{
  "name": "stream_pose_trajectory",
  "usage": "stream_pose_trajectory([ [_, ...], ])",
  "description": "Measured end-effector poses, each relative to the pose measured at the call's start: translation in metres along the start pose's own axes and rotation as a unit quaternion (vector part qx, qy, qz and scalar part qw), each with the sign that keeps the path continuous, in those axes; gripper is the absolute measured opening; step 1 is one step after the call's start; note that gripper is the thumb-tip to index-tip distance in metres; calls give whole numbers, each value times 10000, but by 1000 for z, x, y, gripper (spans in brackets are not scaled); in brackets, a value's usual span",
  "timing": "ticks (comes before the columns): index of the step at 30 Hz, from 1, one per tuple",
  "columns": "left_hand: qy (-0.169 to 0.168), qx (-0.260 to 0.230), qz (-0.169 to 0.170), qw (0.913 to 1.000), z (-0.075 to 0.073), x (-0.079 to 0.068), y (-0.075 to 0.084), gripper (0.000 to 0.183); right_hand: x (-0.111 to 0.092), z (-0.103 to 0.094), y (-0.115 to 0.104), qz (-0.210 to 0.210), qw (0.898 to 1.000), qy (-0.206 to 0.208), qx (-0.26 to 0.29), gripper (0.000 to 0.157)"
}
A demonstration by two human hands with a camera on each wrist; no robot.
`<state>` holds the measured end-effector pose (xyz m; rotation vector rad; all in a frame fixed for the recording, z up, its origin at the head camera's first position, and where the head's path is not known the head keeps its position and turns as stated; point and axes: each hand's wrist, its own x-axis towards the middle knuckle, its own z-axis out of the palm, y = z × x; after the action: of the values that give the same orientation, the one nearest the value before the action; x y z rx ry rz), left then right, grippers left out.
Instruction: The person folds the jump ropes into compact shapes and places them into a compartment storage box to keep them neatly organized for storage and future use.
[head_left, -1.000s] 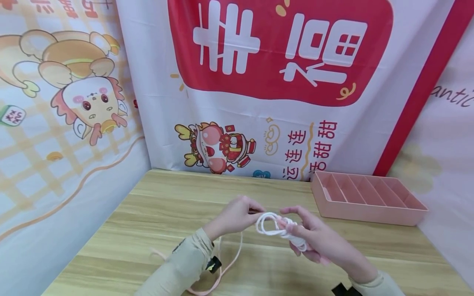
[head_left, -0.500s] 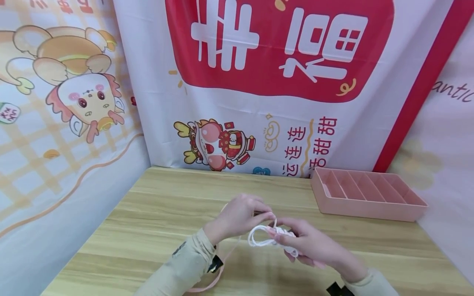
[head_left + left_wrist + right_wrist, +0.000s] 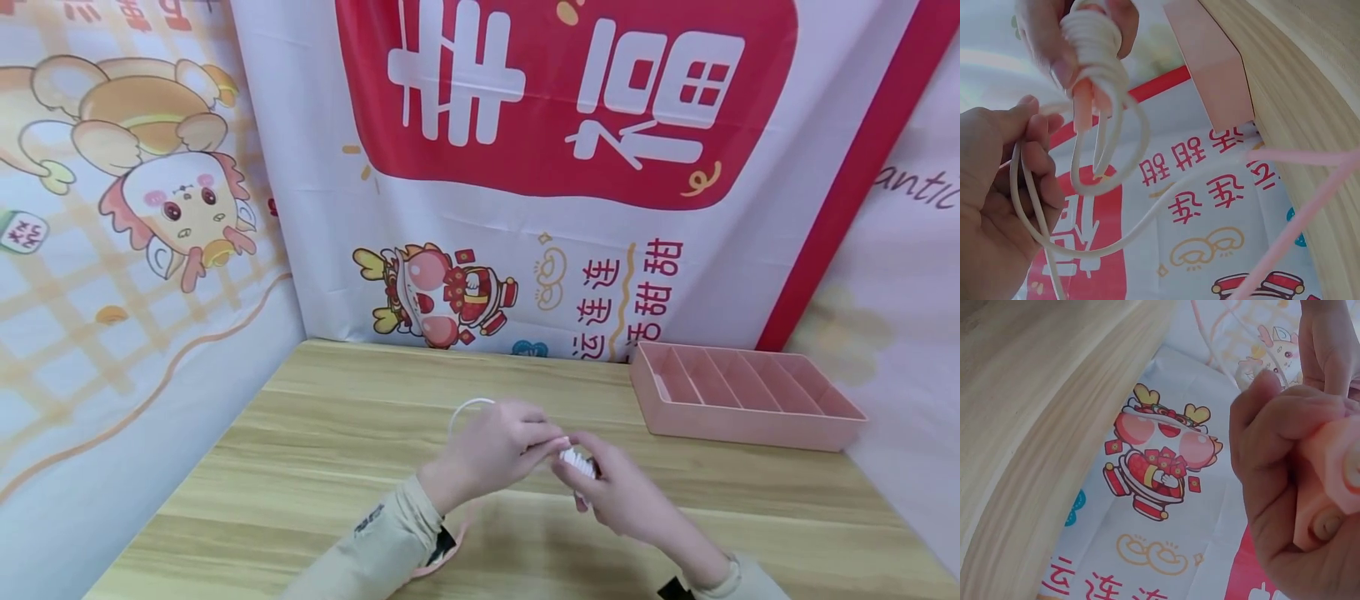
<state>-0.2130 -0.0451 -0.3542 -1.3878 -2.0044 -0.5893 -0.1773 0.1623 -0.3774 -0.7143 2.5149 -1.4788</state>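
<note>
My right hand (image 3: 626, 500) grips a bundled jump rope, fingers wrapped about its pink handles (image 3: 1338, 465). White cord (image 3: 1094, 47) is wound in tight turns round the handles, and loose loops hang out at one end. Close beside the bundle, my left hand (image 3: 498, 450) has its fingers curled with a free length of white cord (image 3: 1107, 250) running through them. The left thumb and index fingertip meet near the loops. Farther along, the cord turns pink (image 3: 1310, 219). In the head view the hands hide most of the bundle.
A pink divided organizer box (image 3: 742, 423) stands at the back right of the wooden table (image 3: 322, 433). Behind it hangs a printed cloth (image 3: 330, 250), with another printed cloth (image 3: 150, 350) on the left. A trailing stretch of pink cord (image 3: 438, 565) hangs by the left sleeve.
My left hand has moved right with the cord, up against the right hand. The white loops that stuck out from the bundle are now hidden behind the left hand in the head view.
</note>
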Motion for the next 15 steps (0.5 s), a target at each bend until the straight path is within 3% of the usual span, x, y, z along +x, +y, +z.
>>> stream_pose_trajectory([
  [7, 432, 74, 204, 9988, -1, 3, 0, 13, 1, -7, -3, -301, 9890, -20, 1451, 31],
  [10, 539, -28, 306, 9981, -3, 4, -1, 17, 1, -7, -6, -363, 9840, -6, 1746, 31],
  [15, 547, -122, 470, 9973, -2, 3, -5, 20, 1, -5, -9, -102, 9775, 127, 2102, 38],
])
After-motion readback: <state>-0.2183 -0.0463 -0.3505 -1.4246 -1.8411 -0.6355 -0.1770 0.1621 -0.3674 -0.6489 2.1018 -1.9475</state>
